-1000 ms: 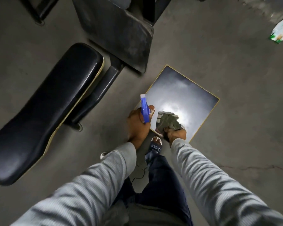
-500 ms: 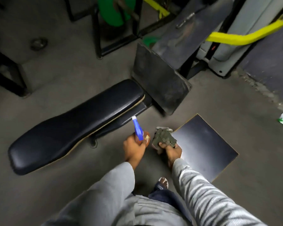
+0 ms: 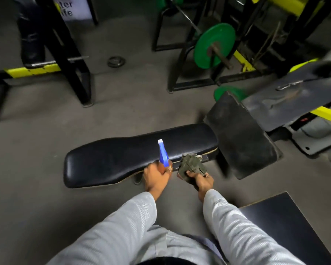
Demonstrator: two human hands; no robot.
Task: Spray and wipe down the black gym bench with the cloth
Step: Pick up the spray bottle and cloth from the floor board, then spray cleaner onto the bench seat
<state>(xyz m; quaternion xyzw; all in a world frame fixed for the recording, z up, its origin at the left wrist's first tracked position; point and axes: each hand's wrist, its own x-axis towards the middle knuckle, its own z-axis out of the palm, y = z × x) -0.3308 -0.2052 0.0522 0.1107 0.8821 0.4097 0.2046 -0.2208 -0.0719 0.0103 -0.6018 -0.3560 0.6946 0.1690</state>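
A: Head view, item one?

B: Long black padded gym bench (image 3: 126, 155), vinyl top, pale edge trim along its near side, lying across the grey floor (image 3: 36, 197) just ahead of both hands.

A: Left hand?

B: Left hand (image 3: 154, 177), fingers wrapped round a spray bottle with blue trigger head and white nozzle tip (image 3: 163, 153). The nozzle points up and away, over the bench's near edge. The bottle's body is mostly hidden in the fist.

A: Right hand?

B: Right hand (image 3: 202, 179), fingers clenched on a crumpled olive-green cloth (image 3: 191, 165). The cloth bunches above the fist, at the bench's near edge towards its right end; whether it touches the pad I cannot tell.

A: Sleeves?

B: Pale grey ribbed sleeves (image 3: 122, 226) on both forearms.

A: Surroundings?

B: Worn dark square pad (image 3: 241, 138) tilted at the bench's right end. Flat black board with thin pale edge (image 3: 287, 224) on the floor, lower right. Green weight plate (image 3: 214, 45) on a bar in a black frame behind. Small dark round disc (image 3: 116, 61) on the floor further back. Black-and-yellow rack (image 3: 65, 60) at upper left.
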